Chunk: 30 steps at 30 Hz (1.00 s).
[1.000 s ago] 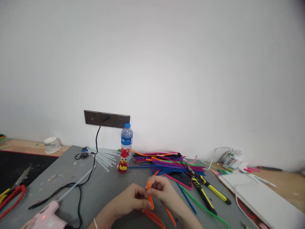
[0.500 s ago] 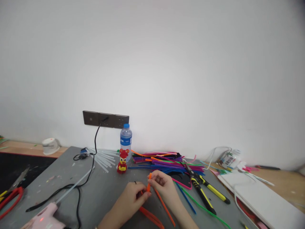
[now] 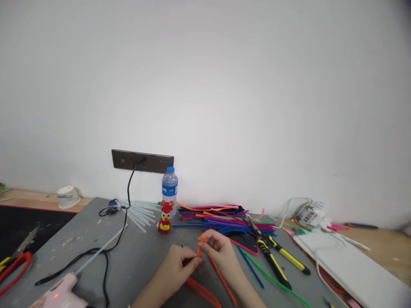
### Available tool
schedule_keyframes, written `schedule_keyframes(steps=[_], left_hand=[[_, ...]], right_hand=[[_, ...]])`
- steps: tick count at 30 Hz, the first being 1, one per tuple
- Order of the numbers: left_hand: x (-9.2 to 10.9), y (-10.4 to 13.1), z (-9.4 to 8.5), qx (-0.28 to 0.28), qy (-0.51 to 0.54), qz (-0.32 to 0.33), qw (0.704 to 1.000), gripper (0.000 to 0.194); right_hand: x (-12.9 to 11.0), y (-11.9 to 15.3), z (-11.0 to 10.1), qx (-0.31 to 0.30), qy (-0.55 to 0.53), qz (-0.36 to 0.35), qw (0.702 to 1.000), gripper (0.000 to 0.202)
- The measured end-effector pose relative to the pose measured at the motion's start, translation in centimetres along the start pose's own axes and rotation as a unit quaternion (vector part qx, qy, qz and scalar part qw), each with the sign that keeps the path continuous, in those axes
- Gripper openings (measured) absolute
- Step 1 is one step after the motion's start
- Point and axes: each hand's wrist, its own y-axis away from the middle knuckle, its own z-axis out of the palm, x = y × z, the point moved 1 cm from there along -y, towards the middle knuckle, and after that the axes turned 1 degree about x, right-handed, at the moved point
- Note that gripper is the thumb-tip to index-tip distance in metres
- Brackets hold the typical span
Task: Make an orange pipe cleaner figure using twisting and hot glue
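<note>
Between both hands, above the grey table (image 3: 141, 252), is a short upright piece of orange pipe cleaner (image 3: 199, 251). My left hand (image 3: 176, 267) pinches its lower end between thumb and forefinger. Its upper end is gripped by the thumb and fingers of my right hand (image 3: 218, 252). Longer orange pipe cleaners (image 3: 204, 293) lie below the hands, and another orange strand (image 3: 223, 280) runs beside my right wrist. A small red and yellow figure (image 3: 165, 220) stands behind the hands, in front of a water bottle (image 3: 170, 188).
A heap of coloured pipe cleaners (image 3: 221, 220) lies at the back. Yellow-black pliers (image 3: 272, 256) are on the right, beside white board (image 3: 349, 269). At left are a pink glue gun (image 3: 62, 293), black cable (image 3: 107, 273), glue sticks (image 3: 138, 214) and red-handled scissors (image 3: 19, 269).
The top of the short orange piece now looks bent over at my right fingertips. Both hands have shifted only slightly.
</note>
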Motion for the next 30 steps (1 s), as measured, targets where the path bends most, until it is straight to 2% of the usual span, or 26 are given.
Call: schedule_keyframes(steps=[5,12,19,23,30], left_hand=[[-0.1,0.1,0.3,0.034,-0.011,0.007,0.999,0.035],[-0.5,0.1,0.5,0.038,0.084,-0.019,0.996,0.036],[-0.6,-0.2,0.0,0.060,0.013,-0.021,0.998,0.035],[-1.0,-0.2,0.0,0.050,0.086,-0.043,0.994,0.037],[-0.6,0.1,0.0,0.001,0.081,-0.033,0.996,0.042]], right_hand=[[0.0,0.0,0.0,-0.009,-0.015,0.004,1.000,0.026],[-0.2,0.2,0.0,-0.036,-0.025,0.008,0.999,0.029],[-1.2,0.3,-0.1,-0.043,0.015,-0.004,0.999,0.027],[-1.5,0.3,-0.3,-0.006,0.078,-0.041,0.996,0.023],[-1.5,0.2,-0.7,-0.070,0.113,-0.033,0.991,0.017]])
